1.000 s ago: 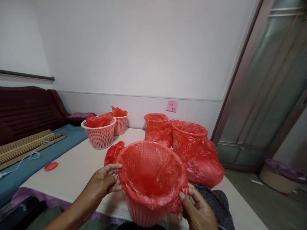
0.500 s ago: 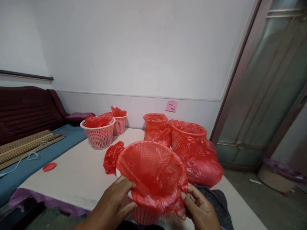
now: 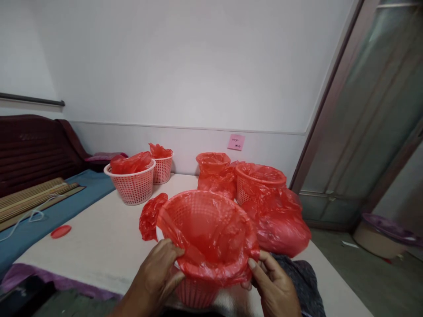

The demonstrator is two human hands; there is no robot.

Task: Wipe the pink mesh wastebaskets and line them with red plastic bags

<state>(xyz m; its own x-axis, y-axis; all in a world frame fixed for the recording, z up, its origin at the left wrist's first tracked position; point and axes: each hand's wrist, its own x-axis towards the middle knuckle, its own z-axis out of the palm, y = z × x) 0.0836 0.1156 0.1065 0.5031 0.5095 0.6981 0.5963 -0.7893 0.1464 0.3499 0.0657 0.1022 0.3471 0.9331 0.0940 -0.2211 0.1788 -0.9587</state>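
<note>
Head view shows our left grip (image 3: 157, 270) and right grip (image 3: 276, 284) pinching the bag (image 3: 208, 240) that lines the basket (image 3: 196, 295), which sits between them, nearer us than the pink baskets (image 3: 134, 189).

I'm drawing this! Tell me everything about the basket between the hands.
The round basket, nearest the camera, looks plastic, with openwork sides and its mouth up. A wrinkled, translucent red bag lines it, folded over most of the rim; bare pale rim shows at left. The left hand and right hand hold its near rim.
</note>
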